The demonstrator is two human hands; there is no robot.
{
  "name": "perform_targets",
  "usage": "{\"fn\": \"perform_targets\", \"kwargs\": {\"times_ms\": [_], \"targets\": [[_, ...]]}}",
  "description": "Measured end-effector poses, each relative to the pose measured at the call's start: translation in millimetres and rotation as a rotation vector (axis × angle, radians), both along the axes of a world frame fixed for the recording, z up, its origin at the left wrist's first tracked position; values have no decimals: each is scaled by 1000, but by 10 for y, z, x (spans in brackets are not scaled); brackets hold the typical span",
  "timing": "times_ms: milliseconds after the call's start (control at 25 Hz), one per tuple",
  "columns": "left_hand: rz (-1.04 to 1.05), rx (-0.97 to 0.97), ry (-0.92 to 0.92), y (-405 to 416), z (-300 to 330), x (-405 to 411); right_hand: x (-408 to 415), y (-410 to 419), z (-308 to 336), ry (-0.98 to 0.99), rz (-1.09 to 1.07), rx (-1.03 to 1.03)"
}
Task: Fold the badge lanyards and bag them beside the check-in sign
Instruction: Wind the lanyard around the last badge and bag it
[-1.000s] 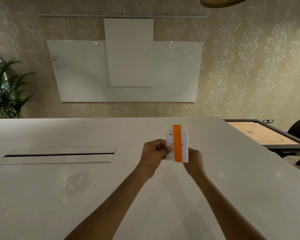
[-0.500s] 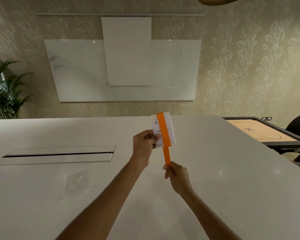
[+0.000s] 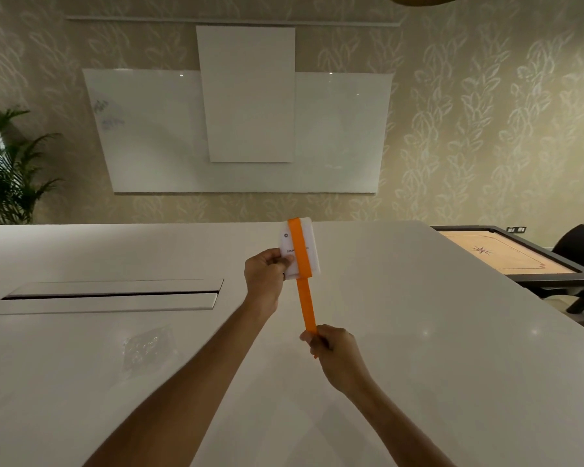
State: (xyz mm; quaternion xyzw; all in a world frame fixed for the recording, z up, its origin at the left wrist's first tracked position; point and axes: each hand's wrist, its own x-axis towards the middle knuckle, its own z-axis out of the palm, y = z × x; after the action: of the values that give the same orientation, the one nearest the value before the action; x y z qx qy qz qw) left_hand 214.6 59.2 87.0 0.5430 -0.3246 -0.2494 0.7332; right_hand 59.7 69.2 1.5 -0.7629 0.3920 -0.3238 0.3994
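A white badge card (image 3: 309,254) is held upright above the white table (image 3: 418,348), pinched at its lower left edge by my left hand (image 3: 265,276). An orange lanyard strap (image 3: 305,298) is wrapped lengthwise over the card and runs straight down from its bottom edge. My right hand (image 3: 334,355) grips the strap's lower end, below and to the right of the left hand, pulling it taut. A clear plastic bag (image 3: 145,345) lies flat on the table to the left of my left forearm. No check-in sign is in view.
A long recessed cable hatch (image 3: 112,293) is set in the table at the left. A carrom board table (image 3: 506,254) and a dark chair (image 3: 580,251) stand beyond the right edge. Whiteboards (image 3: 246,129) hang on the far wall, with a plant (image 3: 7,176) at far left.
My right hand left the back of the card and drew the orange strap's free end down and towards me. The left hand rose slightly with the card.
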Motion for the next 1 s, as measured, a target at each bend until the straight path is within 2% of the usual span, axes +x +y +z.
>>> {"fn": "perform_targets", "kwargs": {"times_ms": [200, 360, 440, 720, 840, 1000], "targets": [[98, 74, -86, -14, -209, 55, 49, 261, 50, 48, -20, 85], [139, 112, -220, 10, -352, 55, 38, 407, 145, 65, -72, 29], [145, 142, -284, 32, -418, 58, 13, 454, 241, 8, -98, -18], [82, 164, -357, 114, -678, -18, -38, 268, 636, -215, -109, -81], [51, 175, -379, 144, -704, -39, -39, 138, 715, -233, -89, -103], [19, 182, -433, 179, -757, -41, 21, -20, 724, -149, -68, -145]]}}
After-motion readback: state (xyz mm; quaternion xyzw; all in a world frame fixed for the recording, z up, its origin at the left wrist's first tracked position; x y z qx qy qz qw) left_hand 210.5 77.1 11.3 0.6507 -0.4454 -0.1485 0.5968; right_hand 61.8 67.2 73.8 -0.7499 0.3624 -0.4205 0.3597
